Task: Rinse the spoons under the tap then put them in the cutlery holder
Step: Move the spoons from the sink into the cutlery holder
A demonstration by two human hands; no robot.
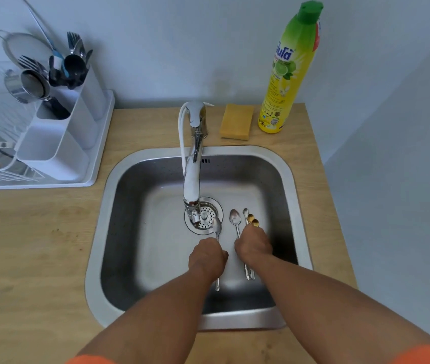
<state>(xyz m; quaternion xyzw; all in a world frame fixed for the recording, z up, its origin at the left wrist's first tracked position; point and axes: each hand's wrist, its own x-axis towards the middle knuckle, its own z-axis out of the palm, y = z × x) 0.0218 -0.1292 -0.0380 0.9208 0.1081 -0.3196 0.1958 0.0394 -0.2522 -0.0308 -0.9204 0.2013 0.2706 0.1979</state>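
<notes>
Reaching into the sink [298, 206], both hands are down on the spoons lying on its floor. Left hand [206, 254] is curled round the handle of one spoon [217, 227], whose bowl lies beside the drain [207, 214]. Right hand [253, 245] is curled over several spoons [235, 218] just right of it. Tap [193, 166] hangs above the drain. Cutlery holder [59, 143] stands far left on the counter.

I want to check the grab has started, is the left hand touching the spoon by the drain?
Touching. In the head view the left hand is curled over the handle of the spoon, whose bowl sticks out beyond the fingers and whose handle end emerges below the wrist.
</notes>
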